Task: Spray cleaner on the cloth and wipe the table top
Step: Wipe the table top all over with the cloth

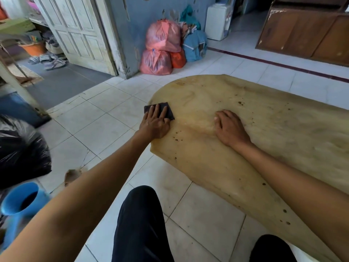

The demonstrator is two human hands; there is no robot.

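From my head camera, looking down past my knees, the table top [245, 129] fills the right half of the picture, a yellowish stained slab with rounded corners running from about twelve o'clock down to five. My left hand [155, 123] lies flat on the dark cloth [166, 108] at the table's near-left corner, roughly ten o'clock from the picture's centre. The fingers are straight and spread, pressing the cloth down, not clutching it; I judge a flat palm suits wiping, since it keeps the whole folded pad against the surface. The cloth is square-folded, partly showing beyond my fingertips, close to the table's edge.

My right hand [229, 127] rests on the table at about three o'clock from the left, well apart from the cloth. Its fingers are bent a little, tips touching the surface, holding nothing. I take it as a brace, steadying me and the slab while the other arm pushes.

Dark specks dot the top near both hands and toward five o'clock, so wiping looks far from finished. No spray bottle shows anywhere.

Beyond the table, at twelve o'clock, pink plastic bags [162, 48] sit against the blue wall; a blue bucket [20, 201] stands at eight o'clock on the tiled floor [105, 125].
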